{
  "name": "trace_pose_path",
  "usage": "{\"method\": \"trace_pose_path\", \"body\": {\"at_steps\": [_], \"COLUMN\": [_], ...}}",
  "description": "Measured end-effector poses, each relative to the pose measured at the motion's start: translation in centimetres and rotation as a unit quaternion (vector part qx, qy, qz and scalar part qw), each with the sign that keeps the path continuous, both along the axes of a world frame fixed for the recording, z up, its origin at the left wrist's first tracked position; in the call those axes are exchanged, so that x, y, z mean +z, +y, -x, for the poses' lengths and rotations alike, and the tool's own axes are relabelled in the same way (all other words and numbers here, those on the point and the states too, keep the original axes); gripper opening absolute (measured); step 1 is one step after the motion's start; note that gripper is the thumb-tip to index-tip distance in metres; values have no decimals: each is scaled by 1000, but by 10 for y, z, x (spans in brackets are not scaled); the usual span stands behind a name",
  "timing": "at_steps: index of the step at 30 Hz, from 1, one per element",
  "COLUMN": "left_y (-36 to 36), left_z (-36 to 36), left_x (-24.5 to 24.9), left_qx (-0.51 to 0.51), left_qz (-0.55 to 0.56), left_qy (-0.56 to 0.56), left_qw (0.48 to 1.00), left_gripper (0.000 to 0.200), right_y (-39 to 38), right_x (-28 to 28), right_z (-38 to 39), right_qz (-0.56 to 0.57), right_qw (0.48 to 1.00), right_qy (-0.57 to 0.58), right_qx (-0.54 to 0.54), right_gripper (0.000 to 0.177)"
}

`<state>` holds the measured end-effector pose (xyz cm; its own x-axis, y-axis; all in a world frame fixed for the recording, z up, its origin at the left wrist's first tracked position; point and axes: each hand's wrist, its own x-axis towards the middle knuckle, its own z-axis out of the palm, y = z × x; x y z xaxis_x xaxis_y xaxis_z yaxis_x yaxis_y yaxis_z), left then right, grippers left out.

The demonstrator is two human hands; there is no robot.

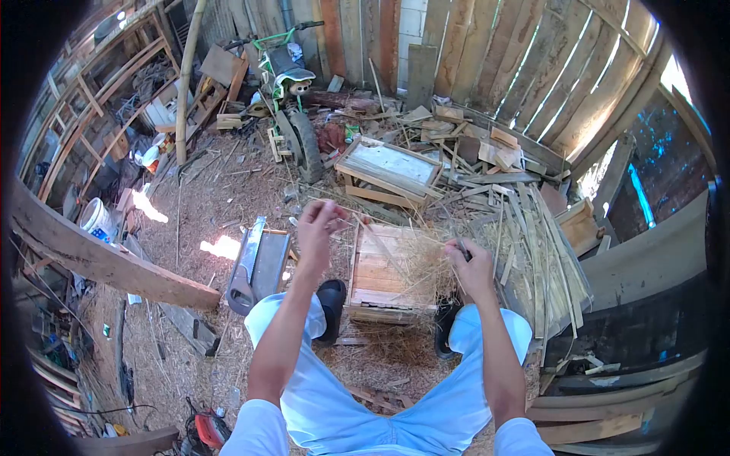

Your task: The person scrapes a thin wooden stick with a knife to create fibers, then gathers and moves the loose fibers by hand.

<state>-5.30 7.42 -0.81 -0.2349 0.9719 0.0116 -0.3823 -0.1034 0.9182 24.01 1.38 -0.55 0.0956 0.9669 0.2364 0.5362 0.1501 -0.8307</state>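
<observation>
My left hand (pixel 319 228) is raised over the left edge of a low wooden crate (pixel 384 266), its fingers pinched on the end of a thin pale strip (pixel 384 222). The strip runs toward my right hand (pixel 475 267), which is closed around a small dark-handled tool (pixel 462 248); its blade or tip is not clear. Beneath and beside my right hand lies a tangle of fine shavings (pixel 426 262), heaped over the right part of the crate top. The crate stands between my feet.
A handsaw (pixel 245 266) lies on a dark box (pixel 268 262) to the left. Long split strips (pixel 532 258) are piled at the right. Ahead stand another wooden crate (pixel 388 169), scrap wood (pixel 494 152) and a motorbike (pixel 293 99). A thick beam (pixel 114 254) crosses the left side.
</observation>
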Motion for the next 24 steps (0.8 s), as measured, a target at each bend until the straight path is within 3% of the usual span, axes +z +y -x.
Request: {"method": "trace_pose_path", "body": {"at_steps": [4, 7, 9, 10, 11, 13, 17, 20, 22, 24], "left_y": [-4, -6, -9, -11, -14, -23, -37, -46, -46, -43], "left_z": [17, 28, 36, 35, 29, 13, -25, -52, -61, -63], "left_x": [3, 3, 4, 3, -1, -10, -17, -11, -21, -27], "left_qx": [-5, -50, -219, -271, -277, -326, -395, -425, -392, -343], "left_qz": [1, 37, 11, 34, 31, 43, 22, 100, 69, 33], "left_qy": [-10, 10, 188, 219, 218, 319, 330, 250, 258, 267], "left_qw": [1000, 998, 957, 937, 935, 889, 857, 864, 880, 900], "left_gripper": [15, 11, 9, 10, 10, 11, 14, 17, 17, 16], "right_y": [3, 7, 8, 7, 7, 11, 11, 11, 15, 16], "right_x": [-1, -4, 1, 4, 3, 0, -2, -4, -12, -11], "right_z": [-19, -31, -41, -42, -45, -48, -38, -24, -18, -20], "right_qz": [-11, -30, 63, 65, 61, 42, 51, 46, 32, 37], "right_qw": [1000, 994, 973, 952, 952, 946, 968, 969, 985, 972], "right_qy": [21, 108, 221, 299, 298, 319, 240, 242, 167, 226], "right_qx": [5, 2, -20, -17, -23, -34, -59, -7, -6, -43], "right_gripper": [13, 15, 18, 19, 19, 17, 16, 16, 20, 23]}}
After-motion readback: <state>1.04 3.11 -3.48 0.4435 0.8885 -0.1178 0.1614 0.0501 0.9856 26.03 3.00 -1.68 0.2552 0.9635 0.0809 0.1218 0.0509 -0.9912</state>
